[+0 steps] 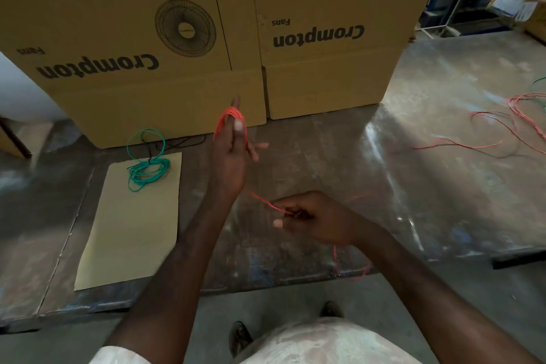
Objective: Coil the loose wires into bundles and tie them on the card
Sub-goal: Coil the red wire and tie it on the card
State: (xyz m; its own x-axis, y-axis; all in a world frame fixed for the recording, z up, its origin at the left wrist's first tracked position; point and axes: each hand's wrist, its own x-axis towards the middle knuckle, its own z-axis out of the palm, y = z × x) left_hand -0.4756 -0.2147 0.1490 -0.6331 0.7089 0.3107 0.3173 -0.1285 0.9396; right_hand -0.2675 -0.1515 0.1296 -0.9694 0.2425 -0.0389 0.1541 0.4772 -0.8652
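Fingers (236, 124) of the left hand (229, 154) carry a round red wire coil (229, 117); the right hand (313, 220) pinches its thin tail (267, 203). Far left, a green wire bundle (147, 170) lies on the flat tan card (130, 224).

A red wire coil (230, 118) loops around raised fingers; a green bundle (147, 170) lies on the card (130, 230).

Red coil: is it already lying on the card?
No, the red coil is looped round the left hand, held up off the card.
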